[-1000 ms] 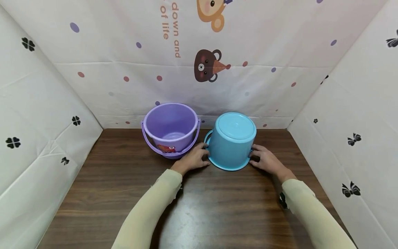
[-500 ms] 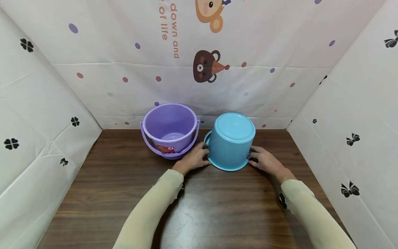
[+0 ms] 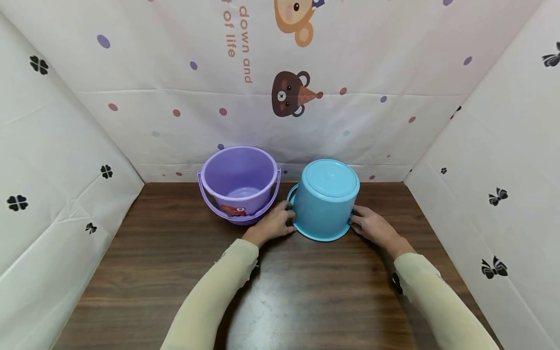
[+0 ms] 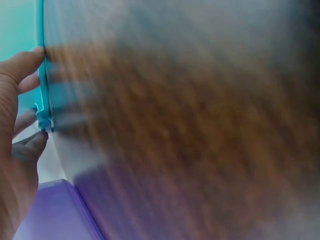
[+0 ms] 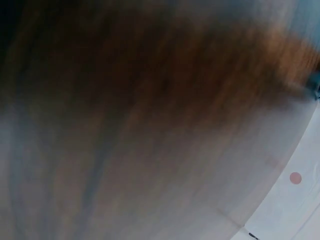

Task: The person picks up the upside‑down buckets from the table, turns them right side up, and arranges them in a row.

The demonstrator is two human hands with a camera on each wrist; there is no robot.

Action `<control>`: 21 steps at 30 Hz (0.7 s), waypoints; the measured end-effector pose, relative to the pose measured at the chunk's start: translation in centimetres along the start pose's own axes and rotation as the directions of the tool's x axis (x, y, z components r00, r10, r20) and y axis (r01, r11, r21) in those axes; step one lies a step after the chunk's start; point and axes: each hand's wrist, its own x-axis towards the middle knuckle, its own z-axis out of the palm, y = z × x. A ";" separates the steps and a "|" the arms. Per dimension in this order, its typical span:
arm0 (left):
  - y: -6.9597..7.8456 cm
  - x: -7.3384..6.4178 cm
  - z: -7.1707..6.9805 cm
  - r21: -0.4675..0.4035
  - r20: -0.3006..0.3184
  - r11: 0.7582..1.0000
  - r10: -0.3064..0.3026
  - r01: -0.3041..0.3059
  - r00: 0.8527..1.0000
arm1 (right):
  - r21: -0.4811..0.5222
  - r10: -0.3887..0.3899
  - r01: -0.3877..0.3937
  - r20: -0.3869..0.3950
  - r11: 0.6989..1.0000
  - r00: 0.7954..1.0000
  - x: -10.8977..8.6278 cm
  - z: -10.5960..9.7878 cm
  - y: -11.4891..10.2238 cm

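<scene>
A light blue bucket (image 3: 321, 214) stands upside down on the wooden table, its base facing up and its rim against the tabletop. My left hand (image 3: 274, 222) grips its left side low down, beside the handle. In the left wrist view, that hand's thumb and fingertips meet the blue rim (image 4: 41, 75) near the handle joint. On the opposite side my right hand (image 3: 375, 227) holds the bucket near the rim, fingers bent against it. The right wrist view does not show this hand. Just left of my left hand, a purple bucket (image 3: 253, 201) sits upright, handle hanging in front.
Behind both buckets rises a white printed sheet (image 3: 144, 131) with dots and bear heads. Similar sheets (image 3: 48, 214) close off the left and right sides. The brown wooden table (image 3: 297, 301) reaches toward me between my sleeves.
Both buckets and my left hand keep their places. The fingers of my right hand have drawn slightly closer in at the blue bucket's rim.
</scene>
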 end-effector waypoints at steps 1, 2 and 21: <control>0.0 0.0 0.0 0.004 -0.003 1.000 0.000 0.000 1.000 | -0.003 -0.005 0.005 0.002 1.000 1.000 0.0 0.0 0.0; -0.1 -0.1 0.1 0.008 -0.005 1.000 0.002 -0.002 1.000 | -0.006 -0.007 0.007 0.001 1.000 1.000 0.0 0.0 0.0; 0.5 -0.3 -0.3 0.047 -0.004 0.999 -0.005 0.005 1.000 | -0.008 -0.017 0.016 -0.044 1.000 0.999 -0.1 -0.2 0.0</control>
